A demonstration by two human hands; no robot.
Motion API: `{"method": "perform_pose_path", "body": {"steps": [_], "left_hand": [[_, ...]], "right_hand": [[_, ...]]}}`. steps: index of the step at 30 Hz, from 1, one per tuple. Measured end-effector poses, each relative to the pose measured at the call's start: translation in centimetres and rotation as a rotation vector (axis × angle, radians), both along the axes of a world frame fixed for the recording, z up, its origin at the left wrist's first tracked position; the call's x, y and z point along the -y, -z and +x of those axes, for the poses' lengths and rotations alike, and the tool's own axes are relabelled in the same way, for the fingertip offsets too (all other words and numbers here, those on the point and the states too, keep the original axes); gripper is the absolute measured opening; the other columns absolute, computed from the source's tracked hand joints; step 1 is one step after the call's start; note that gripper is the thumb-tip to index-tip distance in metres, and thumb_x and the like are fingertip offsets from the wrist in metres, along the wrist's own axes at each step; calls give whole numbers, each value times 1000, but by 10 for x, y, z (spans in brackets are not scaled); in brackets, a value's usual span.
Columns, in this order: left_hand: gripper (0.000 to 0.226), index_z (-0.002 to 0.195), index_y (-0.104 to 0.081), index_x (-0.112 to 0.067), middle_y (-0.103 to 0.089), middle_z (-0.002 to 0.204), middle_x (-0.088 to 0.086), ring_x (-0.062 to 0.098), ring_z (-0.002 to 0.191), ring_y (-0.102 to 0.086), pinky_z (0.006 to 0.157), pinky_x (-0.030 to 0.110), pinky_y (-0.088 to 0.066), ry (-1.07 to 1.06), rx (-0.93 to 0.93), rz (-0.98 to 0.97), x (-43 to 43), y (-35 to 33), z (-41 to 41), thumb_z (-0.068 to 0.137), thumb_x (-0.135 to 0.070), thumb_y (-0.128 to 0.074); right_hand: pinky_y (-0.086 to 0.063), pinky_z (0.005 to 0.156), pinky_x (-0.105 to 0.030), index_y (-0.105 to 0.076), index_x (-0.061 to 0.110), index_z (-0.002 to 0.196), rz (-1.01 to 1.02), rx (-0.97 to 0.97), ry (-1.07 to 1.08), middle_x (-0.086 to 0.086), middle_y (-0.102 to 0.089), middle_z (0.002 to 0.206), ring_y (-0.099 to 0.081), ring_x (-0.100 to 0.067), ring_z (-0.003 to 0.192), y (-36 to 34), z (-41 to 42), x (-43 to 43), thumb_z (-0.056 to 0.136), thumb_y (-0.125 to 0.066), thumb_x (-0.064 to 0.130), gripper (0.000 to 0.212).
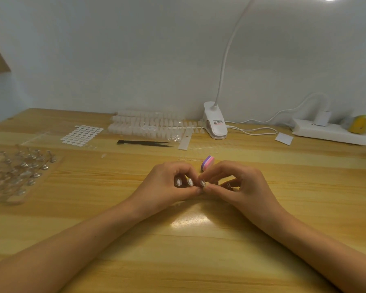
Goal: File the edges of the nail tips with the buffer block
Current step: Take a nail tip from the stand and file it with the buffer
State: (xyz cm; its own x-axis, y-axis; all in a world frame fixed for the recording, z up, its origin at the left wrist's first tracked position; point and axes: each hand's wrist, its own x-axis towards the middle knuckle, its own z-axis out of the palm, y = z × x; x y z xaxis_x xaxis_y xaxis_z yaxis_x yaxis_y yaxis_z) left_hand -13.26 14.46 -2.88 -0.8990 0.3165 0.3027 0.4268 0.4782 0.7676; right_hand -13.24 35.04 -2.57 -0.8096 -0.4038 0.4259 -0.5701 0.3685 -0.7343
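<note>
Fingers of the left hand (171,183) and right hand (240,182) curl, tips meeting; whether they pinch anything, I cannot tell. The buffer (208,163) lies on the table (199,254) just beyond them, nail tips (145,123) far left.

The buffer block (208,163) lies on the table (199,250) just behind both hands (201,183).

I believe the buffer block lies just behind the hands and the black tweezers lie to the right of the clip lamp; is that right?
Not quite: the head view shows the black tweezers lying to the left of the clip lamp, not its right. The buffer block does lie just behind the left hand and right hand.
</note>
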Motion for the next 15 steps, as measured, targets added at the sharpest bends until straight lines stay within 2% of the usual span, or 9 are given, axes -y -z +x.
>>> {"method": "perform_pose_path", "body": {"steps": [2,4,6,7,9,11,12,15], "left_hand": [[17,87,-73,-30,-68,85,-18,0,79,-61,67,13,-46,59,92,-33,4,-6,-3,73,-28,-83],[27,97,-71,-36,-68,94,-23,-3,86,-63,72,11,-49,159,265,-79,11,-17,-9,71,-36,-80],[31,103,-70,-39,-68,104,-22,-2,95,-64,75,13,-50,223,412,-33,24,-28,-15,73,-47,-68],[32,104,-71,-39,-69,107,-18,1,98,-65,75,15,-51,219,451,24,30,-33,-18,76,-49,-62],[31,101,-71,-41,-70,107,-18,1,97,-66,71,14,-51,156,411,60,42,-38,-23,78,-54,-55],[27,98,-70,-47,-68,106,-26,-6,94,-64,68,13,-49,40,285,-28,48,-38,-29,78,-57,-55],[22,97,-70,-47,-67,106,-27,-8,92,-63,69,13,-47,-21,234,-62,50,-35,-33,80,-54,-58],[14,103,-67,-40,-61,111,-24,-2,93,-60,71,14,-44,-155,114,-175,44,-25,-46,89,-36,-65]], "right_hand": [[-60,75,-31,-73,23,104,-19,13,-10,10,-73,100,-68,-12,101,-2,0,-2,80,-79,19,25],[-58,77,-25,-70,27,112,-34,-14,28,14,-72,104,-65,-9,106,-6,-3,-7,82,-75,30,31],[-56,75,-21,-69,30,111,-43,-24,106,17,-71,102,-64,-6,104,-10,-9,-14,84,-64,42,30],[-55,75,-20,-69,31,109,-33,-16,142,16,-71,102,-64,-4,101,-12,-14,-19,85,-62,42,27],[-53,74,-16,-68,33,107,54,-1,170,16,-69,106,-62,1,96,-13,-25,-27,91,-65,26,18],[-50,76,-11,-64,37,110,173,45,132,15,-64,114,-60,4,93,-11,-34,-30,91,-67,13,31],[-51,78,-13,-60,40,112,230,68,116,15,-61,118,-59,4,92,-9,-37,-29,91,-68,12,36],[-56,82,-29,-52,50,119,403,62,143,19,-53,124,-61,-3,87,-6,-46,-22,90,-70,22,45]]}}
